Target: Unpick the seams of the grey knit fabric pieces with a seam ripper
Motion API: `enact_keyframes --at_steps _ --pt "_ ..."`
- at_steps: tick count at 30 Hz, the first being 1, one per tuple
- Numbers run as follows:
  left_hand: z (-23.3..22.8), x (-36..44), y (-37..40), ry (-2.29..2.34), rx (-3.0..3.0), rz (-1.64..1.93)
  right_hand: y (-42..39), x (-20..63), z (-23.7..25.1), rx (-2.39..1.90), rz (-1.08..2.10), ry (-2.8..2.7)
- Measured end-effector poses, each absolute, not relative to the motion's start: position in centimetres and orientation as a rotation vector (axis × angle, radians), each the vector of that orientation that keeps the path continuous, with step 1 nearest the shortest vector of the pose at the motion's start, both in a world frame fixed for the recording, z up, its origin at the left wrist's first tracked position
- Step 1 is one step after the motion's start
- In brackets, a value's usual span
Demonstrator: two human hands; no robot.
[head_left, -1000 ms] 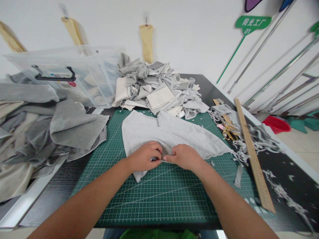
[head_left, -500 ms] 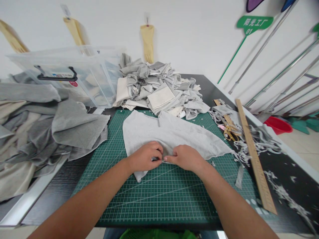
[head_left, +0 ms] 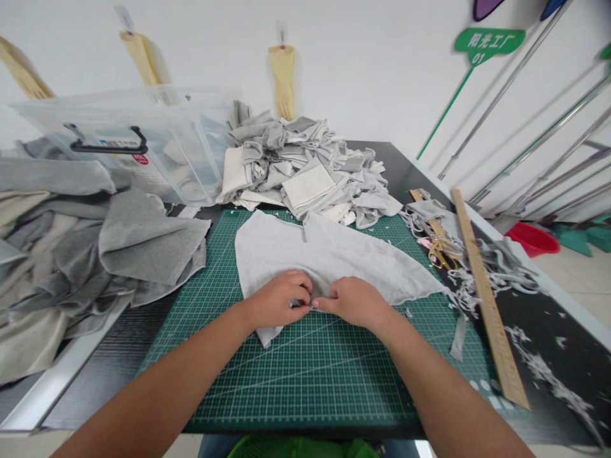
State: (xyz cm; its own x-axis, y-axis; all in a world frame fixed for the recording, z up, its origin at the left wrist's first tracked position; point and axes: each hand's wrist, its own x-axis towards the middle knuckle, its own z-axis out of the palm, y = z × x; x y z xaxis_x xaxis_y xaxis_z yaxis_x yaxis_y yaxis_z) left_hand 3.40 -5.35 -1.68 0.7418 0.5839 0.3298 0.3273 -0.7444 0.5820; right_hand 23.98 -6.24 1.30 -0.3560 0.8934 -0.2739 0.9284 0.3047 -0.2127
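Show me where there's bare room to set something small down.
The green cutting mat is bare along its near edge, between the forearms, and between the spread grey cloth and left fabric heap. Crowded: right, with scissors, ruler and scraps; back, with piled cloths.

Looks like a fabric workshop, judging by pale cloth [head_left: 272, 248] on a gridded cutting mat [head_left: 305, 388] at lower centre, heaped textiles [head_left: 305, 172] at upper centre, scissors [head_left: 440, 256] and a ruler [head_left: 489, 299] at right, and a green factory sign [head_left: 489, 42], upper right.
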Motion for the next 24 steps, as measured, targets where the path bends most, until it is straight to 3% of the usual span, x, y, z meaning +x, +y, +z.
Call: enact_keyframes --at_steps 24 --pt "-1.71 3.43 -5.4 0.691 2.447 0.703 -6.23 23.78 1.72 1.716 -0.548 2.399"
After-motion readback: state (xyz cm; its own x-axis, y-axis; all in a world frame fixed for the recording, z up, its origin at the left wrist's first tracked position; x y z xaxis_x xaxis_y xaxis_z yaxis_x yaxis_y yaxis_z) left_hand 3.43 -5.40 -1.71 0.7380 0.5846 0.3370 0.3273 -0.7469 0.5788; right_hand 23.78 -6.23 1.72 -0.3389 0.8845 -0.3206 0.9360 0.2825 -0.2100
